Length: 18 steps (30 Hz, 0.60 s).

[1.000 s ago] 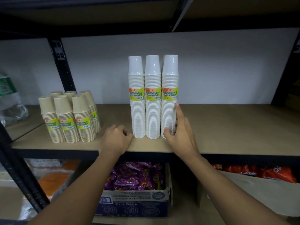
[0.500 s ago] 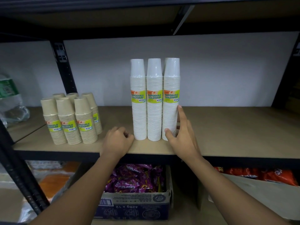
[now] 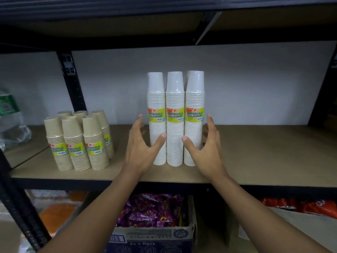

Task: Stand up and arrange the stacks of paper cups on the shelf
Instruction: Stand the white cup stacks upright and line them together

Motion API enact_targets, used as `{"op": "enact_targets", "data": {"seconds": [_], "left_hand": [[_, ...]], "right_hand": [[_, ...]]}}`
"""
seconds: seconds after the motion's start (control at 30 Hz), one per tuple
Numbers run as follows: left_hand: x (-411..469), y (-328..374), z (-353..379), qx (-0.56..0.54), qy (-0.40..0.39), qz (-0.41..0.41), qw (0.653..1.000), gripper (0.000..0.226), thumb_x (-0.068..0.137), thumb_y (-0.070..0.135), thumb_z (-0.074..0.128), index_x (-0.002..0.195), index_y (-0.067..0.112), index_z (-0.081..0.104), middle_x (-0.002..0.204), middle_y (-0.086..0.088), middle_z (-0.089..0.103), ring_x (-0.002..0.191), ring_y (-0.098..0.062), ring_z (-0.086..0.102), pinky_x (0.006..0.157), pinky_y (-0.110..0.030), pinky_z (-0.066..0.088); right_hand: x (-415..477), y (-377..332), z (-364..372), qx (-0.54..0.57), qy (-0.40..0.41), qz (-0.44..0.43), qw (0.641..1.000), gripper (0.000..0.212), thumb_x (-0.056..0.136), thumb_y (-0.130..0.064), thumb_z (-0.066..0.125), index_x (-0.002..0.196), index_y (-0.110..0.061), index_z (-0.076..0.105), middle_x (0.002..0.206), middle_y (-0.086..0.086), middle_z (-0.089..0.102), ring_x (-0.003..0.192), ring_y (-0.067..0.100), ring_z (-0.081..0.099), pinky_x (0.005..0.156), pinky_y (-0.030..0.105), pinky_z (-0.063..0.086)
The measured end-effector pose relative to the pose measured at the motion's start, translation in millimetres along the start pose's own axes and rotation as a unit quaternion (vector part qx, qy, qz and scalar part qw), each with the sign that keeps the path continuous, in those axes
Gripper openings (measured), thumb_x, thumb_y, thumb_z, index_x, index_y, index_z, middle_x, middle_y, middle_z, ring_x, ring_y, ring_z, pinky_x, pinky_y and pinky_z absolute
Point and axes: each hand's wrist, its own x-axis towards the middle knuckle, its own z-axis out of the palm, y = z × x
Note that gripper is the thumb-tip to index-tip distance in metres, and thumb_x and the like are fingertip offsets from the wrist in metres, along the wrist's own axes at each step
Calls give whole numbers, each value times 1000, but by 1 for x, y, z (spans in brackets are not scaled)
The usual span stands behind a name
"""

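Tall white paper cup stacks [image 3: 175, 128] with yellow-green labels stand upright together mid-shelf, three in front and at least one behind. My left hand [image 3: 141, 149] is spread against the left side of the group, its thumb on the front of the left stack. On the right side my right hand [image 3: 205, 152] mirrors it, thumb on the front of the right stack. Both hands cup the group with fingers apart, neither closed around a stack. Several shorter brown cup stacks [image 3: 77, 143] stand in a cluster to the left.
The wooden shelf [image 3: 264, 154] runs on to the right, under a low upper shelf. A black upright post [image 3: 72, 83] rises behind the brown stacks. A wrapped bottle pack [image 3: 11, 121] sits far left. Below, a cardboard box of purple packets [image 3: 153, 212].
My left hand rose from a loose fist on the shelf edge and spread against the left of the white stacks. My right hand lifted, its thumb now on the front of the right stack.
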Motion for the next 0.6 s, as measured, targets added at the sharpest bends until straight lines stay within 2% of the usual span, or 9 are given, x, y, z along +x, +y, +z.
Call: {"op": "enact_targets", "data": {"seconds": [0.07, 0.2, 0.37, 0.47, 0.6], "left_hand": [[6, 5, 6, -20, 6, 18, 1000, 99, 73, 71, 66, 149, 51, 7, 158, 6, 30, 141, -11, 37, 112, -45, 37], [20, 3, 15, -61, 8, 22, 998, 106, 65, 74, 70, 145, 63, 1, 159, 10, 29, 141, -12, 39, 112, -52, 39], [29, -3, 26, -91, 3, 33, 995, 118, 59, 75, 73, 150, 51, 2, 151, 15, 43, 134, -6, 48, 110, -47, 43], [32, -4, 29, -98, 1, 43, 994, 116, 63, 66, 76, 153, 44, 7, 145, 19, 50, 126, 0, 54, 106, -38, 47], [33, -7, 32, -80, 8, 59, 995, 105, 67, 60, 76, 150, 45, 14, 140, 17, 56, 125, 0, 56, 106, -38, 48]], "right_hand": [[9, -2, 4, 19, 11, -5, 1000, 101, 80, -55, 75, 156, -48, 7, 141, -20, 26, 130, 1, 39, 107, 34, 39], [24, 1, 10, 60, 18, -5, 998, 110, 69, -69, 76, 152, -55, 6, 154, -15, 30, 140, 6, 40, 114, 47, 41], [32, 8, 19, 95, 16, -16, 995, 115, 64, -73, 79, 154, -52, 8, 154, -15, 39, 140, 9, 43, 112, 50, 42], [34, 9, 22, 110, 14, -31, 993, 112, 69, -65, 81, 155, -46, 12, 154, -15, 42, 140, 9, 44, 112, 51, 41], [37, 9, 24, 114, 16, -64, 991, 93, 80, -36, 83, 154, -31, 26, 144, -12, 53, 132, 12, 54, 108, 50, 46]]}}
